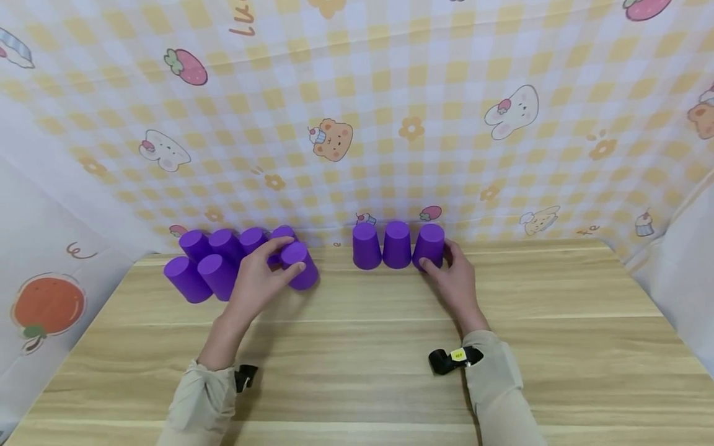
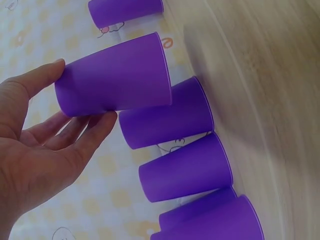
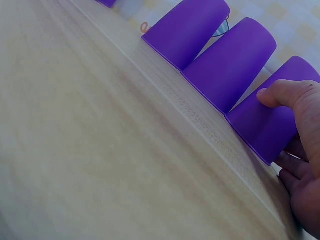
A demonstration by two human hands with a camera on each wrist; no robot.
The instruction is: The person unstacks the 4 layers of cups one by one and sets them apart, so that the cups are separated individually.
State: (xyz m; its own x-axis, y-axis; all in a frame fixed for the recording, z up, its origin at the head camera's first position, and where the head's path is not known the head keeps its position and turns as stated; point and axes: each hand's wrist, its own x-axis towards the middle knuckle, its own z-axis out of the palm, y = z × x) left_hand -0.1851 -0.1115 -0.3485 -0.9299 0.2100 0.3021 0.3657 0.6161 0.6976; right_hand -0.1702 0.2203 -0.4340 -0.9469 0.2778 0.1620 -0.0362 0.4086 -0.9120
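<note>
My left hand [image 1: 258, 282] holds an upside-down purple cup [image 1: 302, 267], thumb on one side and fingers on the other. In the left wrist view this held cup [image 2: 116, 77] is pinched near its narrow closed end, its wide rim raised off the wooden table. My right hand [image 1: 458, 282] grips the rightmost purple cup [image 3: 270, 117] of a row of three, which stands upside down with its rim on the table. Beside it are the middle cup [image 1: 396, 246] and the left cup [image 1: 366, 248] of that row, set close together.
Several more upside-down purple cups stand at the left, with a front-left cup [image 1: 186, 280] and a back-left cup [image 1: 194, 244] among them. Behind the wooden table [image 1: 357, 365] hangs a yellow-checked cloth [image 1: 379, 93] with cartoon prints.
</note>
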